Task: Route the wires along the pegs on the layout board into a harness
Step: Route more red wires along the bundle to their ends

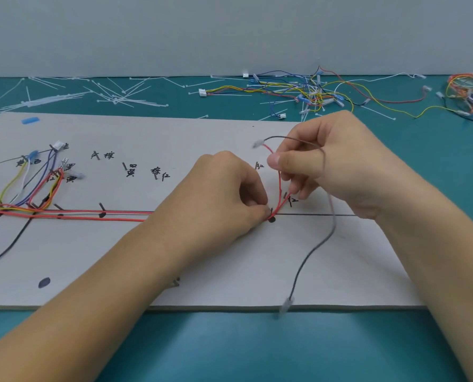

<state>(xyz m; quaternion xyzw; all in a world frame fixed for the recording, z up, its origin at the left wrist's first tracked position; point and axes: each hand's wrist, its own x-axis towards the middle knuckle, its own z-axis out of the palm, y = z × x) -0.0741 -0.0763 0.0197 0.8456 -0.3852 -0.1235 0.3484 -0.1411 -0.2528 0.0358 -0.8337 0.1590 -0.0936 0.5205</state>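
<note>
1. The left hand (224, 194) is pinching the red wires (92, 215) against a peg (271, 211) on the layout board (202, 133)
2. The right hand (334, 166) is gripping their ends plus a grey wire (316, 245); keeping tension should be helping the bend

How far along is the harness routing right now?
Done: the colored wire bundle is fanned over the left pegs, and red wires follow the trunk line. In hand: the left hand pins those wires at a peg while the right hand bends a red wire upward. Left: the gray wire dangles unrouted, and the middle pegs stand bare.
</note>
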